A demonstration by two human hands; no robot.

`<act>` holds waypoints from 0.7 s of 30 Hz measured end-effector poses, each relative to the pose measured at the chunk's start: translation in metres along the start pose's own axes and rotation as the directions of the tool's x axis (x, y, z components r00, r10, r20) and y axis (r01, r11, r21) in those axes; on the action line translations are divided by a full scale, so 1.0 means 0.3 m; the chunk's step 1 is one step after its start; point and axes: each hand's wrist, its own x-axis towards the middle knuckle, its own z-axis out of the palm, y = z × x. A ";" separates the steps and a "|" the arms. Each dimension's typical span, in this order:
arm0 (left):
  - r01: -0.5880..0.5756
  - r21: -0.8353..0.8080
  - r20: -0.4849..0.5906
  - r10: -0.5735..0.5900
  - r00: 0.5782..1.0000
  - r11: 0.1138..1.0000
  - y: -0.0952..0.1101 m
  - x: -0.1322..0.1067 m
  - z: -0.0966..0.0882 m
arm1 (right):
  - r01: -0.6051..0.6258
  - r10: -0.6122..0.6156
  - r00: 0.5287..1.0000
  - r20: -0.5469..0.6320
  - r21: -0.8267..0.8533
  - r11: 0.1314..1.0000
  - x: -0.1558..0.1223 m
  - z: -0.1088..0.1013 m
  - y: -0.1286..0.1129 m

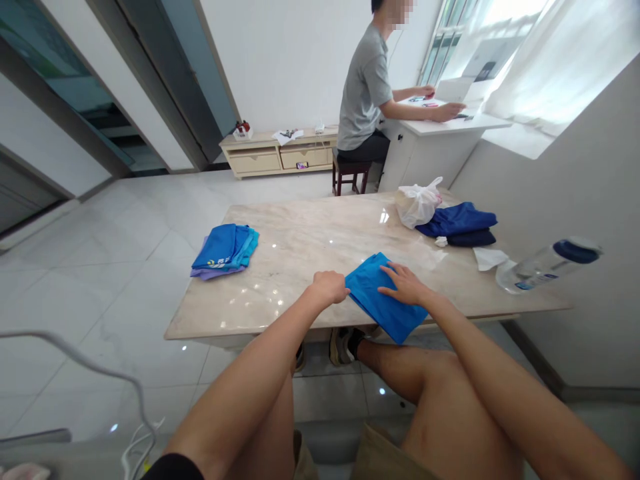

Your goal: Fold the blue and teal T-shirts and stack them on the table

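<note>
A folded bright-blue garment [387,303] lies on the marble table [300,233], its lower corner hanging over the front edge. My left hand [331,287] is closed at the garment's left corner, gripping its edge. On top of the cloth, toward its right side, my right hand [406,285] rests flat with fingers spread. Whether the garment is a shirt or something else I cannot tell. To the left, a stack of folded clothes [225,248] sits near the table's edge, blue with a printed mark on top and purple beneath.
At the table's right stand a white plastic bag [419,202], dark-blue clothes [460,223], a tissue [490,258] and a tilted-looking clear bottle [545,267] with a blue lid. Beyond, a person [365,87] sits on a stool [351,175] at a white desk [450,130]. A low cabinet [255,162] lines the wall.
</note>
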 end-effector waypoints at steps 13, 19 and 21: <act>0.059 0.162 0.142 -0.082 0.987 0.985 -0.094 -0.036 -0.028 | -0.148 0.147 0.981 -0.125 -0.001 0.989 0.029 0.084 -0.021; 0.003 0.180 0.121 -0.025 0.992 0.984 -0.109 -0.008 -0.013 | -0.396 0.392 0.906 -0.161 0.010 0.918 -0.075 0.041 0.120; -0.001 0.181 0.113 -0.019 0.993 0.983 -0.113 -0.015 -0.013 | -0.428 0.423 0.895 -0.141 -0.005 0.904 -0.113 0.037 0.167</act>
